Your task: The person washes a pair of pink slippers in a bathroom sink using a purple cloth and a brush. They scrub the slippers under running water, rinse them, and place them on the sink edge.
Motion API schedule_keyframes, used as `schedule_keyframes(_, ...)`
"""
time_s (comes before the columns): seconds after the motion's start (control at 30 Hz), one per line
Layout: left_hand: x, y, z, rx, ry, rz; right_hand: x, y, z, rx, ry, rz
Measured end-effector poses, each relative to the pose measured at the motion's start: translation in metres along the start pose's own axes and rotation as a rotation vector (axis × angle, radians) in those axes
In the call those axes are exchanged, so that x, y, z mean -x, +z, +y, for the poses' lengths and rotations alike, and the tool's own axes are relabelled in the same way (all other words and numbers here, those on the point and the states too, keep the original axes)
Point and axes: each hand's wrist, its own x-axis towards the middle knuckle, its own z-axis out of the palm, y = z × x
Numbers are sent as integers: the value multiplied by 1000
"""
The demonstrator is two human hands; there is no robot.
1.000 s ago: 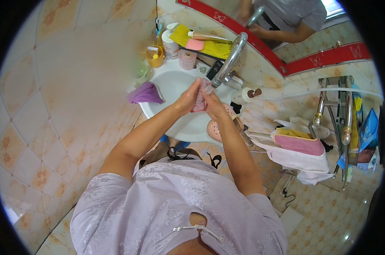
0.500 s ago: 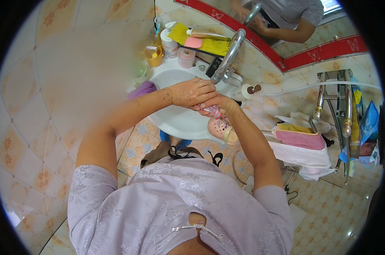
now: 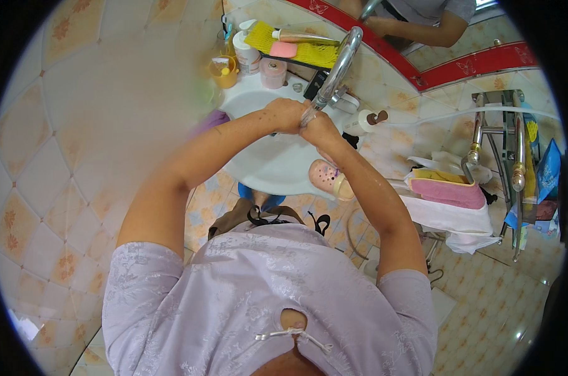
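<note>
My left hand and my right hand meet beneath the spout of the chrome faucet, over the far part of the white sink. Water from the spout seems to run onto them. Both hands look curled closed, with their fingertips turned down and hidden; whatever lies between them cannot be made out. Close to my right forearm, a pink clog with holes and a pale strap rests at the sink's right rim.
Behind the sink stand a yellow cup, a white bottle, a pink jar and a yellow mesh cloth bearing pink soap. A white pump bottle stands right. Towels hang farther right.
Both hands have moved away from me, up under the spout. The pink striped thing seen in my right hand is now hidden. The clog stays at the rim.
</note>
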Motion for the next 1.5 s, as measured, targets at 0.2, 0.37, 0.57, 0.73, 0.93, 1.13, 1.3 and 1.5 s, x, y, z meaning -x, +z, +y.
schedule_keyframes(0.2,7,60,-20,301,261,-127,25,38,17,362,-97,-78)
schedule_keyframes(0.37,35,107,-28,954,-32,-373,51,75,19,37,-74,-76)
schedule_keyframes(0.57,69,115,-19,1395,-237,-714,83,93,20,312,-276,-30)
schedule_keyframes(0.73,68,123,8,1872,-285,-823,119,91,35,265,-167,317)
schedule_keyframes(0.93,45,100,55,1585,-299,-508,177,46,55,257,-126,596)
schedule_keyframes(1.13,20,56,117,1437,109,-340,229,-1,76,-256,1,419)
schedule_keyframes(1.3,7,42,170,846,459,-92,281,-60,100,-851,419,537)
schedule_keyframes(1.5,-13,57,230,730,474,-200,321,-143,100,-1804,-71,782)
